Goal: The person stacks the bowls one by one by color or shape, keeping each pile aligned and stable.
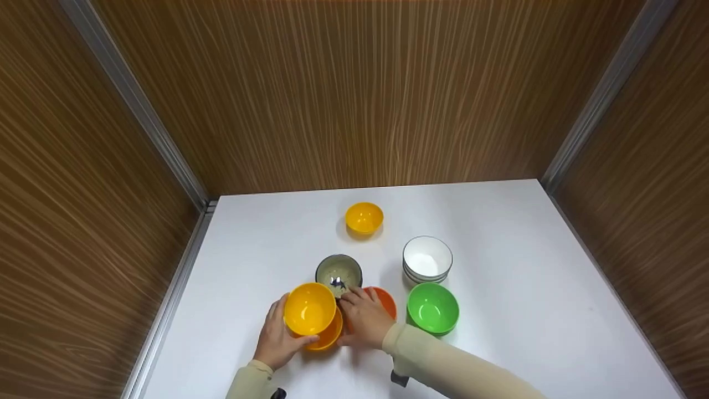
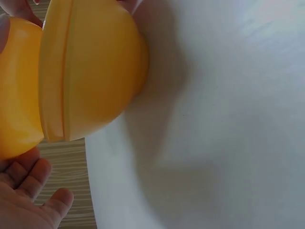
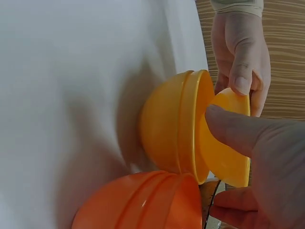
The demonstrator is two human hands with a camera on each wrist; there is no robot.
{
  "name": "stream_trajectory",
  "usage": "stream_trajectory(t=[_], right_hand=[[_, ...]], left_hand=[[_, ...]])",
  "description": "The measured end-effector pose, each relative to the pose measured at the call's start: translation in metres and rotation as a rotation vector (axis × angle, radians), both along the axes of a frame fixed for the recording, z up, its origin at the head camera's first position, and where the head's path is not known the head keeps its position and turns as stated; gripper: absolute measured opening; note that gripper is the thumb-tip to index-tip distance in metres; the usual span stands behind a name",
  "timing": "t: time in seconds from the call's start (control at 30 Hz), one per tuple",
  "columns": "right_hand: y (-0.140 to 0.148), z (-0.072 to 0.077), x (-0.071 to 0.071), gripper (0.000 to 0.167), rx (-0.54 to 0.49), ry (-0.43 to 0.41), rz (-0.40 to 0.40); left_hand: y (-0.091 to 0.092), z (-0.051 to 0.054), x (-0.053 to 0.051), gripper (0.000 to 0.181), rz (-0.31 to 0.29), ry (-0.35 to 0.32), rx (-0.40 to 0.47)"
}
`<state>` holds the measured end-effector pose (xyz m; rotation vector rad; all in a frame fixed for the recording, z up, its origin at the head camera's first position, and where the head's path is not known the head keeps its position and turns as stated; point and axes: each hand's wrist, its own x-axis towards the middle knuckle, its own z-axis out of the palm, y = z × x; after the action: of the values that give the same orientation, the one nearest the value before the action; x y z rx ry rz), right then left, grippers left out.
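Observation:
In the head view, my left hand [image 1: 275,341] grips a yellow bowl [image 1: 310,308] at its left side, thumb along the near rim. This bowl is held over another yellow bowl [image 1: 328,336] on the table, partly covering it. My right hand [image 1: 365,317] hovers just right of them with fingers spread and relaxed, above an orange bowl [image 1: 388,302]. In the right wrist view its thumb [image 3: 233,129] overlaps the held bowl [image 3: 234,167]; whether they touch I cannot tell. A grey-green patterned bowl [image 1: 338,270] stands just beyond, partly hidden by the right fingers.
A green bowl [image 1: 433,310] stands to the right, in front of a stack of white bowls [image 1: 427,257] with dark rims. Farther back is a single yellow bowl [image 1: 364,219]. Wood-grain panels [image 1: 354,100] enclose the white table [image 1: 526,266] at the back and sides.

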<state>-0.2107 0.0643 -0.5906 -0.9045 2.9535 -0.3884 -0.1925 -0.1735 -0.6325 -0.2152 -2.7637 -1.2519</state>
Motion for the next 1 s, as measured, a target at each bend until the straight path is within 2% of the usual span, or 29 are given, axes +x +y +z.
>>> stream_trajectory(t=[0.2, 0.47, 0.7, 0.83, 1.0], right_hand=[[-0.001, -0.007, 0.000, 0.079, 0.029, 0.045, -0.010], [-0.003, -0.011, -0.001, 0.063, 0.009, 0.042, -0.039], [-0.003, -0.014, -0.003, 0.048, -0.012, 0.025, -0.051], [-0.004, -0.014, -0.003, 0.052, -0.007, 0.014, -0.054], [-0.004, -0.015, -0.004, 0.070, -0.005, 0.005, -0.048]], left_hand=[[-0.001, -0.003, 0.001, 0.118, -0.013, 0.010, 0.003], [0.002, -0.006, 0.003, 0.116, -0.029, -0.056, 0.010], [0.000, -0.013, 0.005, 0.115, -0.097, -0.019, 0.008], [-0.001, -0.015, 0.005, 0.116, -0.111, -0.021, 0.001], [-0.001, -0.015, 0.004, 0.116, -0.121, -0.026, -0.003]])
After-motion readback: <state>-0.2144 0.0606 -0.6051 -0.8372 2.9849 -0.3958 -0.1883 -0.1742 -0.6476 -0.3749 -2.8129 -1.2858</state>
